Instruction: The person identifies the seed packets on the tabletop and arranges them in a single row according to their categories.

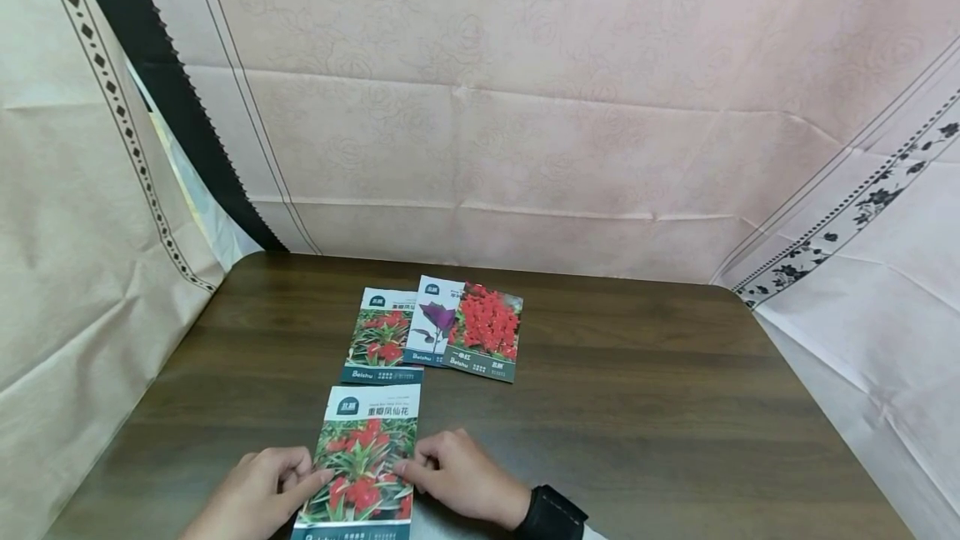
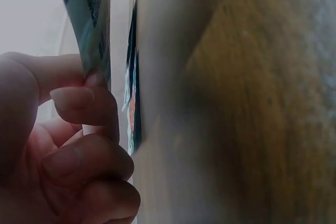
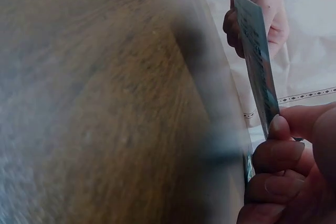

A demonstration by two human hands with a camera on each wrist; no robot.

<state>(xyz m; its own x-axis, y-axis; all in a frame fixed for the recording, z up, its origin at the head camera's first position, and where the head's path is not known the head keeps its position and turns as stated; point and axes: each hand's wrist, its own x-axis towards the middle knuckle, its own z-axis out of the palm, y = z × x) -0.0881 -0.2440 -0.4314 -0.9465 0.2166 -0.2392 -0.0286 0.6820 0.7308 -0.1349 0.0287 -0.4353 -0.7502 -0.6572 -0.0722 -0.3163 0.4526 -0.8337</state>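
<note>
the left hand (image 1: 262, 490) and right hand (image 1: 467, 475) are pinching a white-topped packet (image 1: 363, 452) showing red flowers above a teal band.

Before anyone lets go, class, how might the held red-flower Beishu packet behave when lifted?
The held red-flower Beishu packet probably feels light for its size: it looks thin in both wrist views. It may flex, looking slightly bowed in the left one. Being flat, it seems unlikely to roll.
</note>
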